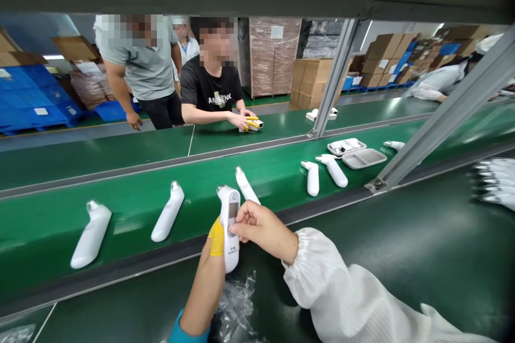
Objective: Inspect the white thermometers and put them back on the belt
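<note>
Upright in my left hand (215, 244) is a white ear thermometer (230, 254), its small screen and button facing me and its clear-capped probe at the top. Yellow covering shows on that hand, and the fingers behind the thermometer are hidden. My right hand (263, 228) is closed, with thumb and fingertips touching the thermometer's front at the button; anything pinched there is too small to make out. Just behind them another ear thermometer (247, 185) lies on the green conveyor belt (129, 198). Crumpled clear plastic (237, 305) lies below my hands on the dark green worktop (378, 268).
More thermometers lie along the belt, two left (90, 236) and several right. An open pale case (364, 158) lies near a slanted metal post (442, 112). Opposite, a seated person (213, 91) handles a small white box. White thermometers (499, 179) are grouped at far right.
</note>
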A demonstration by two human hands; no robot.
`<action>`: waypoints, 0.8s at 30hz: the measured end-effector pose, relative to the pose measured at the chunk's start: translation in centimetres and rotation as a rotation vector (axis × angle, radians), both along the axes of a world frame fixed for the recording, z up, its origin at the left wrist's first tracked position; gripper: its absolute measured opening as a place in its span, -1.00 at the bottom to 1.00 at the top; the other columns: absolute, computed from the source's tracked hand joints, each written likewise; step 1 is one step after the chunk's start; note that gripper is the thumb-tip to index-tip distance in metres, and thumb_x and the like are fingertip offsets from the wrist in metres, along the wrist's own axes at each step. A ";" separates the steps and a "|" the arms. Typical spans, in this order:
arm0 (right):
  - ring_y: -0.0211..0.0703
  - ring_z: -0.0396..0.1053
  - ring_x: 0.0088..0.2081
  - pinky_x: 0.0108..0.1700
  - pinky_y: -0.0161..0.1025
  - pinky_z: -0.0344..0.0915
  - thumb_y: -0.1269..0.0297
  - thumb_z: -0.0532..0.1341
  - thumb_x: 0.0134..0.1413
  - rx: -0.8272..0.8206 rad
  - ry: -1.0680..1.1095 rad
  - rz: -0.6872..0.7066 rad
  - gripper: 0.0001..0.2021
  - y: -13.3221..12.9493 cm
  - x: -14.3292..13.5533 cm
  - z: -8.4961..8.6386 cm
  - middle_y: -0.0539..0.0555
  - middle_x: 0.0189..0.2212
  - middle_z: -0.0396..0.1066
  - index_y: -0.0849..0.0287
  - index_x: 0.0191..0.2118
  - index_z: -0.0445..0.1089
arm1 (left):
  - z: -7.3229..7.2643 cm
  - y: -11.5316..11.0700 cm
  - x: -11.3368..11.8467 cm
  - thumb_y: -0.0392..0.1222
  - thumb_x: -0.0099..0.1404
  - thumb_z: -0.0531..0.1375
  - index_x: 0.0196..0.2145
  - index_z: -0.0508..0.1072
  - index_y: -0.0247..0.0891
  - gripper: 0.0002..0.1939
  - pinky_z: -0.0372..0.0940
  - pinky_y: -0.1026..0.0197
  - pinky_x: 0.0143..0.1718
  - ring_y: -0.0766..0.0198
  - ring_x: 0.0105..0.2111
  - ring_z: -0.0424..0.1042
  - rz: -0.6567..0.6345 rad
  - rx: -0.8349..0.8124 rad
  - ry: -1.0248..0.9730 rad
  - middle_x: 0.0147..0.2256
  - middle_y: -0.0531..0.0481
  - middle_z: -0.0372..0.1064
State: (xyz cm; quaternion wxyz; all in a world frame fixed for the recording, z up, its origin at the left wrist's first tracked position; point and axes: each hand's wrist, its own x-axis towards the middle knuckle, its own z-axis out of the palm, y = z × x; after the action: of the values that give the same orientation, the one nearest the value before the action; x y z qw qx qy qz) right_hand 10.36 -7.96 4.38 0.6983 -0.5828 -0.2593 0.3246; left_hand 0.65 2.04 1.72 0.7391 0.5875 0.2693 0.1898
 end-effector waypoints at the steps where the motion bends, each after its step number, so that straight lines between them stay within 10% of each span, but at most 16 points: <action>1: -0.35 0.31 -0.52 -0.43 -0.35 0.28 0.18 0.44 -0.20 -0.012 0.004 0.014 -0.64 -0.2 0.1 0.1 -0.13 -0.58 0.32 0.17 -0.42 0.24 | -0.3 0.1 -0.1 0.22 0.18 0.22 0.04 0.43 -0.22 -0.40 0.24 0.10 0.01 0.03 0.00 0.36 0.000 0.028 0.009 -0.07 -0.09 0.46; 17: -0.35 0.24 -0.51 -0.46 -0.37 0.23 0.12 0.50 -0.34 -0.014 -0.067 -0.014 -0.51 -0.4 0.2 -0.1 -0.16 -0.57 0.24 0.15 -0.45 0.16 | -1.2 0.3 -0.7 0.16 0.34 0.07 0.17 0.30 -0.05 -0.48 -0.06 -0.02 0.29 0.05 0.25 0.12 -0.039 0.224 -0.003 0.18 -0.03 0.27; 24: -0.26 0.40 -0.45 -0.33 -0.25 0.36 0.20 0.26 0.02 -0.021 -0.044 0.080 -0.80 -1.1 0.4 0.6 -0.06 -0.52 0.36 0.17 -0.36 0.25 | -0.2 0.2 -0.5 0.23 0.33 0.01 0.18 0.29 -0.11 -0.41 0.01 -0.06 0.27 0.00 0.22 0.18 -0.011 0.248 0.062 0.19 -0.08 0.25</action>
State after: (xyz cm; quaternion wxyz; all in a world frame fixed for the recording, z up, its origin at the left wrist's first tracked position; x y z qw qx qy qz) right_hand 10.72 -9.08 4.95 0.6726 -0.5864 -0.2945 0.3422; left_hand 0.16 2.27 1.48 0.6533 0.6814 0.2631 0.1992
